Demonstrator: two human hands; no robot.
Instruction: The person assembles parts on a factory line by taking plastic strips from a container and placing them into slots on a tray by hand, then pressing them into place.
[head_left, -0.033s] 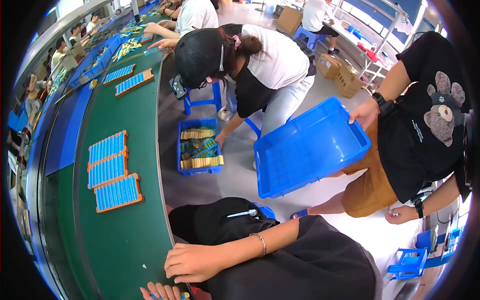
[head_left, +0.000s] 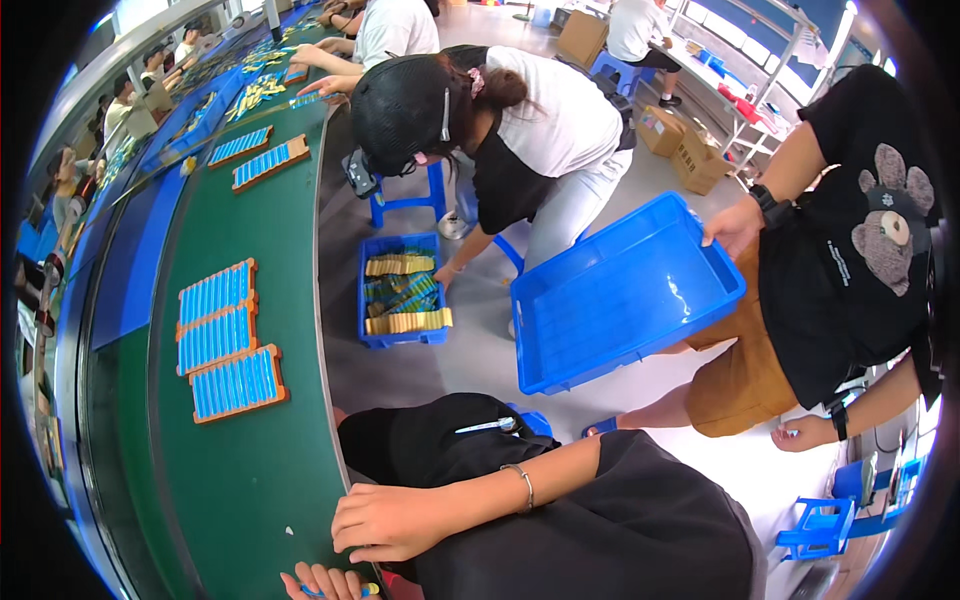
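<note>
My right hand (head_left: 392,522), wearing a thin metal bracelet, rests palm down at the belt's edge. Its loosely bent fingers point left, and nothing shows in them. Just below, at the picture's lower edge, my left hand (head_left: 335,581) is partly cut off. Its fingers curl round a small blue piece with a yellow tip (head_left: 371,589), mostly hidden, so its kind is unclear. Farther up the green belt (head_left: 270,470) three orange trays lie in a row, filled with blue strips; the nearest tray (head_left: 238,385) is apart from both hands.
Two more filled trays (head_left: 270,163) lie farther up the belt. One person bends over a blue bin (head_left: 402,341) of yellow and green strips on the floor. Another person holds a tilted blue crate (head_left: 610,300). Black cloth with a clipped pen (head_left: 485,427) lies beside my right arm.
</note>
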